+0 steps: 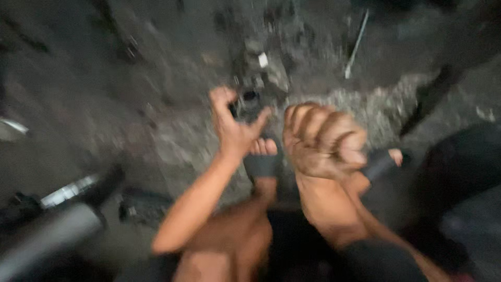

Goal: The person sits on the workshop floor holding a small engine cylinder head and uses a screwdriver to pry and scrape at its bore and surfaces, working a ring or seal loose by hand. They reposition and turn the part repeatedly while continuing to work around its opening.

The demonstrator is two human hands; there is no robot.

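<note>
While blurred, left hand grips dark part

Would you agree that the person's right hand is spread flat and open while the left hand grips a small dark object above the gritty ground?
Not quite: in the head view the right hand is clenched into a fist. The left hand does grip the small dark object above the gritty grey ground.

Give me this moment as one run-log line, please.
left hand: grips small dark part | right hand: fisted, contents unseen | ground: gritty
</note>
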